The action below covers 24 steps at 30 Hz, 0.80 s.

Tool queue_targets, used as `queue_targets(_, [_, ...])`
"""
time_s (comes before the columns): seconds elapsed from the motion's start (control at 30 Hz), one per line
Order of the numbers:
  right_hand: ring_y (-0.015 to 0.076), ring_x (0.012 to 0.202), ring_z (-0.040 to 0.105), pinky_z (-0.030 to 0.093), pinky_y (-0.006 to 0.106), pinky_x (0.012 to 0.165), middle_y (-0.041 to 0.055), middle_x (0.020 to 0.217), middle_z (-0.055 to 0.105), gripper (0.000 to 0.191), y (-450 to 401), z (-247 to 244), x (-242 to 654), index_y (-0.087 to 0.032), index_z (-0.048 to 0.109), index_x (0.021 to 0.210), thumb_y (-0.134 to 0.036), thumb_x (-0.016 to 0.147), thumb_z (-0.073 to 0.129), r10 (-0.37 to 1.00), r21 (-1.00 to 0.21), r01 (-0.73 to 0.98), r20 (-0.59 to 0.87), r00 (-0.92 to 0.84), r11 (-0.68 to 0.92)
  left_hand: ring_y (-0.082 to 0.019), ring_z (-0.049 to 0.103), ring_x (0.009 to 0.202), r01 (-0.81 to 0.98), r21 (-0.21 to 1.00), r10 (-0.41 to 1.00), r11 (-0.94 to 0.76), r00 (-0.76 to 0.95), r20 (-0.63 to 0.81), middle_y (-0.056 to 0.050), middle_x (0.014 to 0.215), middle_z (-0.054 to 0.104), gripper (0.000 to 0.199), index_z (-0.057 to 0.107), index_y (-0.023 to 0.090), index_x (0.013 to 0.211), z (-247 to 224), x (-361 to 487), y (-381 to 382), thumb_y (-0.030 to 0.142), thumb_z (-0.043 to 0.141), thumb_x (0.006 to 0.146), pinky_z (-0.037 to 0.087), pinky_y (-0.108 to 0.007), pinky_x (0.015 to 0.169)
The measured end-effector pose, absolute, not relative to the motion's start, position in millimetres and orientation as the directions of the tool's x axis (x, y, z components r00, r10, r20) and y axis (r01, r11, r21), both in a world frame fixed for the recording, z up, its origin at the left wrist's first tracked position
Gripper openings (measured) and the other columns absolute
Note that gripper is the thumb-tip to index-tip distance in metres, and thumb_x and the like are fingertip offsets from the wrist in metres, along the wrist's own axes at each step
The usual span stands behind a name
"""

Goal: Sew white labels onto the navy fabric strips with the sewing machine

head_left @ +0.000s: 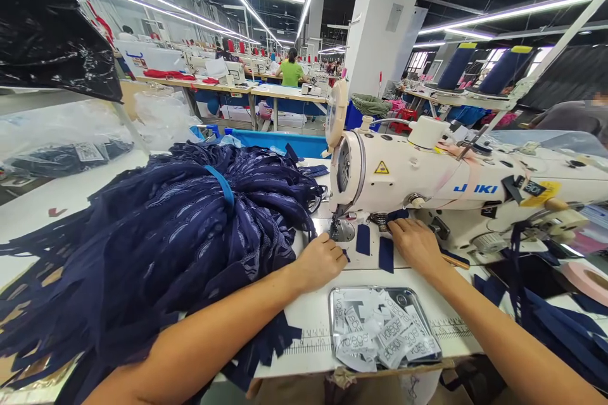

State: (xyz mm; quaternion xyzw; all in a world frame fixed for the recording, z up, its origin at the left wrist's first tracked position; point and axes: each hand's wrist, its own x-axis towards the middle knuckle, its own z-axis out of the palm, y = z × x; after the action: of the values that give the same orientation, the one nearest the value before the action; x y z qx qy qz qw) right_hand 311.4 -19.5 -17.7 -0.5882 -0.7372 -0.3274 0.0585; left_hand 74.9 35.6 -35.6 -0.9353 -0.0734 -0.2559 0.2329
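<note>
Navy fabric pieces (386, 255), centre-right: probably light, soft (best pinched by edges). My left hand (320, 261): curled; my right hand (413, 240): bent; grips: I cannot tell.

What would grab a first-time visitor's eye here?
A huge heap of navy fabric strips, crossed by a bright blue band, sprawls on the left. Right of it stands a white sewing machine. In front of the machine, a shiny rectangular tray holds white printed labels.
</note>
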Motion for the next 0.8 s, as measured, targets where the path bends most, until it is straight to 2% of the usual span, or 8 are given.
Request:
queue_targets(0.1, [0.0193, 0.07, 0.054, 0.038, 0.029, 0.063, 0.0091, 0.074, 0.061, 0.02, -21.4, -16.8, 290.9, -0.014, 0.055, 0.08, -0.005, 0.079, 0.037, 0.744, 0.274, 0.934, 0.568, -0.35, 0.23, -0.013, 0.046, 0.053, 0.255, -0.397, 0.012, -0.882, 0.853, 0.522, 0.0, 0.056, 0.053, 0.018, 0.049, 0.013, 0.061, -36.5, 75.0, 35.6, 0.005, 0.048, 0.077, 0.027, -0.029, 0.057])
queue_targets(0.2, [0.0155, 0.065, 0.055, 0.04, 0.024, 0.058, 0.0053, 0.069, 0.06, 0.022, -20.3, -20.8, 272.9, -0.015, 0.053, 0.082, -0.006, 0.08, 0.033, 0.756, 0.183, 0.883, 0.46, -0.466, 0.433, -0.013, 0.046, 0.053, 0.252, -0.398, 0.012, -0.882, 0.856, 0.516, 0.0, 0.056, 0.053, 0.018, 0.049, 0.013, 0.061, -37.1, 74.9, 35.6, 0.006, 0.048, 0.078, 0.027, -0.029, 0.057])
queue_targets(0.27, [0.0143, 0.055, 0.053, 0.039, 0.023, 0.052, 0.0026, 0.06, 0.058, 0.023, -17.4, -23.2, 270.5, -0.016, 0.054, 0.079, -0.003, 0.077, 0.035, 0.782, 0.257, 0.879, 0.404, -0.475, 0.401, -0.013, 0.047, 0.054, 0.251, -0.403, 0.016, -0.88, 0.864, 0.504, 0.0, 0.056, 0.053, 0.018, 0.049, 0.013, 0.062, -37.0, 74.7, 35.5, 0.006, 0.047, 0.079, 0.028, -0.029, 0.058])
queue_targets(0.4, [0.0165, 0.046, 0.05, 0.037, 0.027, 0.047, 0.005, 0.049, 0.055, 0.026, -12.3, -19.8, 281.2, -0.013, 0.056, 0.069, 0.004, 0.069, 0.036, 0.803, 0.371, 0.906, 0.466, -0.371, 0.204, -0.013, 0.047, 0.054, 0.244, -0.415, 0.021, -0.877, 0.88, 0.474, -0.001, 0.057, 0.053, 0.018, 0.049, 0.013, 0.062, -35.9, 74.6, 35.2, 0.007, 0.046, 0.079, 0.027, -0.03, 0.057])
queue_targets(0.53, [0.0181, 0.061, 0.057, 0.043, 0.032, 0.07, 0.0091, 0.064, 0.062, 0.026, -13.6, -14.8, 277.7, -0.01, 0.06, 0.08, 0.0, 0.077, 0.036, 0.651, 0.428, 0.849, 0.555, -0.517, 0.31, -0.014, 0.048, 0.054, 0.239, -0.427, 0.024, -0.872, 0.892, 0.451, -0.002, 0.058, 0.054, 0.018, 0.05, 0.012, 0.062, -34.6, 74.7, 35.3, 0.006, 0.047, 0.079, 0.027, -0.03, 0.055])
queue_targets(0.63, [0.0196, 0.077, 0.058, 0.042, 0.035, 0.078, 0.0124, 0.085, 0.065, 0.025, -14.0, -19.8, 266.3, -0.01, 0.06, 0.087, -0.004, 0.081, 0.037, 0.553, 0.463, 0.754, 0.514, -0.656, 0.465, -0.015, 0.049, 0.056, 0.234, -0.438, 0.038, -0.868, 0.911, 0.41, -0.003, 0.059, 0.055, 0.017, 0.051, 0.012, 0.065, -33.7, 74.1, 35.5, 0.007, 0.047, 0.08, 0.027, -0.03, 0.056])
queue_targets(0.73, [0.0223, 0.092, 0.055, 0.039, 0.037, 0.083, 0.0118, 0.095, 0.064, 0.023, -13.0, -26.0, 261.0, -0.013, 0.062, 0.085, -0.004, 0.079, 0.04, 0.631, 0.385, 0.77, 0.441, -0.638, 0.508, -0.015, 0.05, 0.058, 0.231, -0.436, 0.061, -0.87, 0.927, 0.369, -0.003, 0.06, 0.055, 0.015, 0.052, 0.011, 0.066, -33.2, 73.4, 35.3, 0.008, 0.047, 0.081, 0.028, -0.03, 0.057])
queue_targets(0.8, [0.0226, 0.093, 0.054, 0.037, 0.038, 0.083, 0.0106, 0.098, 0.064, 0.022, -12.5, -27.1, 260.1, -0.015, 0.061, 0.085, -0.007, 0.079, 0.042, 0.707, 0.285, 0.828, 0.431, -0.561, 0.484, -0.015, 0.05, 0.059, 0.23, -0.433, 0.072, -0.871, 0.934, 0.351, -0.004, 0.062, 0.056, 0.015, 0.052, 0.011, 0.068, -32.9, 73.1, 35.0, 0.009, 0.047, 0.081, 0.029, -0.031, 0.057])
